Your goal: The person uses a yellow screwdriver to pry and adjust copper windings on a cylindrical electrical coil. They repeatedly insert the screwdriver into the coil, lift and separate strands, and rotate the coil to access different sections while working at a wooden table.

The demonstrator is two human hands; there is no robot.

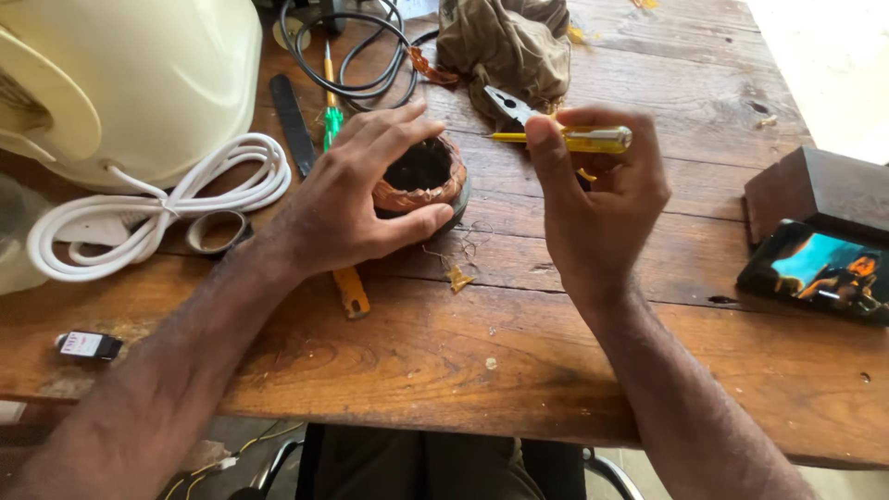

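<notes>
Taking the copper coil point(421, 176) near the middle of the wooden surface point(482, 361) as the landmark: far to its left stands a cream plastic appliance housing point(130, 83), and below that, also left of the coil, a bundled white cord point(157, 208) lies beside a roll of tape point(218, 231). Lower left of the coil, near the surface's front edge, sits a small black block with a white label point(88, 345). Just left of the coil a black flat strip point(293, 123) and a green-handled screwdriver point(331, 116) lie side by side, with a loop of black cable point(356, 56) behind them. The left hand point(356, 199) is curled around the coil from its left side, fingers over the top rim and thumb pressed along the near edge, so the coil rests on the surface inside that grip (its dark hollow centre faces up). An orange-yellow handle point(351, 291) pokes out from under this hand, in front of the coil. Behind the coil lies a crumpled brown cloth point(505, 46). Right of the coil, the right hand point(597, 199) is raised, fingers closed on a yellow-handled tool point(574, 139) with its metal tip aimed back toward the coil. Far right of the coil a phone point(820, 268) with a lit screen leans against a dark wooden block point(820, 190).
</notes>
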